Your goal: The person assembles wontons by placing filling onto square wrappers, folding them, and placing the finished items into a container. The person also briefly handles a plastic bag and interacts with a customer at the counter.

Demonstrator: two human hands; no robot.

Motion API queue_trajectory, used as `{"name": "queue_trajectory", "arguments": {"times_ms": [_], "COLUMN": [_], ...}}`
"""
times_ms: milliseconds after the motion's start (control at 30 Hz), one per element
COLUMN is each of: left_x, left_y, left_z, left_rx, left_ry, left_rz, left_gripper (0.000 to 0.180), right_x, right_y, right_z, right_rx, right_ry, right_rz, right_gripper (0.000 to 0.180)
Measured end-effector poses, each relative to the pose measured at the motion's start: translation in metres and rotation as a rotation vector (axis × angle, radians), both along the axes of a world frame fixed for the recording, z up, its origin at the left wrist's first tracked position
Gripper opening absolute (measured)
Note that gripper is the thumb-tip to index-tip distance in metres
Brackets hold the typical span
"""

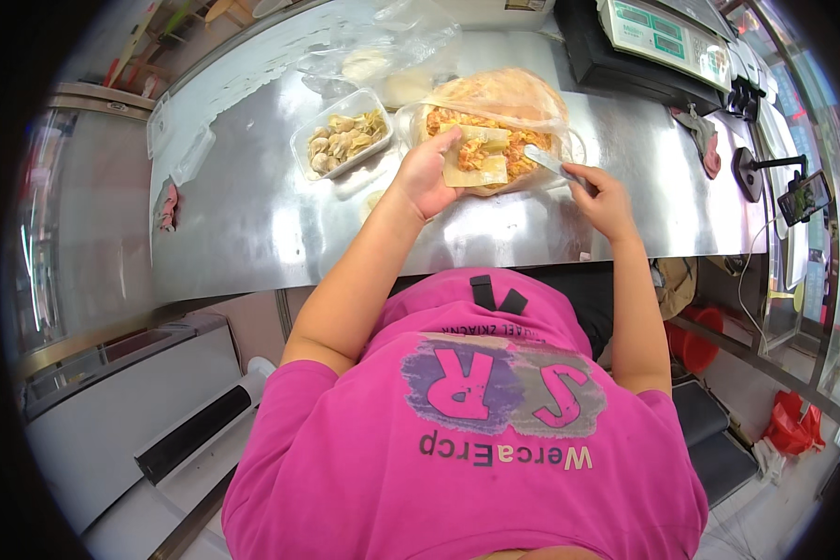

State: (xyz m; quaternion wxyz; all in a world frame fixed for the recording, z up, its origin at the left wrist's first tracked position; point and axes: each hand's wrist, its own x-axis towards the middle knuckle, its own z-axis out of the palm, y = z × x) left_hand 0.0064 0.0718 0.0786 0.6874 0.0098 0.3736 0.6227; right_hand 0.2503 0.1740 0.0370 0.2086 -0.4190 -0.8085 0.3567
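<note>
The dough wrapper [477, 166] lay flat in the palm of the left hand [429, 173], with a dab of filling on it, held over the near rim of the filling bowl [532, 93].

The table [252, 215] was a steel surface carrying all the items. A scale [663, 33] stood at its far right corner.

The filling bowl, lined with a clear plastic bag, held an orange-yellow minced filling. It stood directly ahead of both hands, at the centre of the table.

A clear plastic tub [343, 135] stood just left of the bowl, nearer the left hand, and held a heap of folded pale dumplings.

The left hand was cupped open, palm up, supporting the wrapper.

The right hand [605, 201] was closed around the handle of a flat spatula [549, 161]. The spatula's long axis ran up and to the left from the hand, with its tip at the bowl rim, just right of the wrapper.
</note>
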Motion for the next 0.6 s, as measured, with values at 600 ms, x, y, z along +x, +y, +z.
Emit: {"name": "queue_trajectory", "arguments": {"times_ms": [600], "left_x": [0.022], "left_y": [0.004], "left_z": [0.012], "left_rx": [0.11], "left_ry": [0.001], "left_rz": [0.07], "left_gripper": [0.04], "right_x": [-0.042], "right_y": [-0.05], "right_z": [0.049], "right_rx": [0.089], "right_ry": [0.348], "right_rz": [0.086], "right_gripper": [0.023]}}
